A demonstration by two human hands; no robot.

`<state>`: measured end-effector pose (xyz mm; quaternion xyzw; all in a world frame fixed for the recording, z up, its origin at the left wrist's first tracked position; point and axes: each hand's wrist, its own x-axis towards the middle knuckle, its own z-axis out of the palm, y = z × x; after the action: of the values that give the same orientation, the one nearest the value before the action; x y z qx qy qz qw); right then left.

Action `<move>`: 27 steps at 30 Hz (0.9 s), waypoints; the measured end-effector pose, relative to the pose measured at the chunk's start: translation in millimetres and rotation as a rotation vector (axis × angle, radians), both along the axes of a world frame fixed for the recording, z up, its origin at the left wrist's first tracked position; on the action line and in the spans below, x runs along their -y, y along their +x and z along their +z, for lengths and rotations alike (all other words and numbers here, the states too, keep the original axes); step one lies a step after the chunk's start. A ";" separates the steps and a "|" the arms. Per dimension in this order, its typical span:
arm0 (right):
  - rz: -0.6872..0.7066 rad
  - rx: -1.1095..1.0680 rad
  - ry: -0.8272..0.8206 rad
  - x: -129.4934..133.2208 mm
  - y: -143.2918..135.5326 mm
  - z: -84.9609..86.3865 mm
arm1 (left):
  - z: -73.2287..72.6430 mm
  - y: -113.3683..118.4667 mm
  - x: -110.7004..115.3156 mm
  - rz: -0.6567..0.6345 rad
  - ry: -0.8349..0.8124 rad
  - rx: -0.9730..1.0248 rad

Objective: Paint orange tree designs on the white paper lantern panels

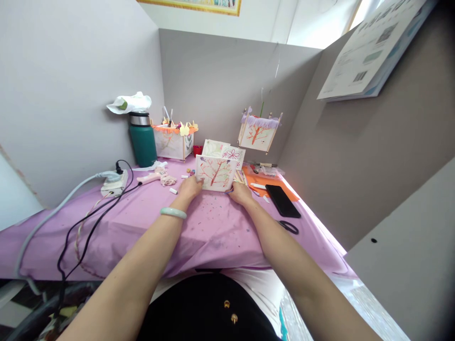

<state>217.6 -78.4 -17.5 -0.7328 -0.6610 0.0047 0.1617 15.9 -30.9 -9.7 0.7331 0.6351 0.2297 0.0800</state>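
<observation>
Between my two hands a white panel with a painted tree (215, 174) stands upright, its drawn side toward me. My left hand (191, 188) grips its lower left corner, and my right hand (241, 192) has the lower right corner; a thin dark stick-like thing shows by the right fingers, too small to name. Just behind the panel lean two more white panels, one with a pale green drawing (213, 148) and one with a red flower drawing (232, 154).
Left: a green bottle (142, 142), a decorated pen box (169, 144), a power strip (115, 183) with cables, a pink glue gun (151, 178). Right: a hanging decorated lantern (256, 135), an orange sheet (289, 192), a black phone (283, 201), scissors (290, 228). Grey partitions (227, 76) enclose the desk.
</observation>
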 end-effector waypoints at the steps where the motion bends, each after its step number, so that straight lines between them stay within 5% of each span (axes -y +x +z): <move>1: 0.002 0.002 0.002 -0.3 0.4 -0.3 | 0.1 0.0 0.0 0.000 -0.003 -0.004; 27: -0.018 -0.049 0.016 10.1 -6.4 8.2 | -0.3 -0.9 0.6 -0.042 -0.046 -0.073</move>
<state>211.3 -88.5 -9.3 -0.7370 -0.6503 0.0162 0.1837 15.1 -31.5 -10.0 0.7523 0.6270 0.1863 0.0783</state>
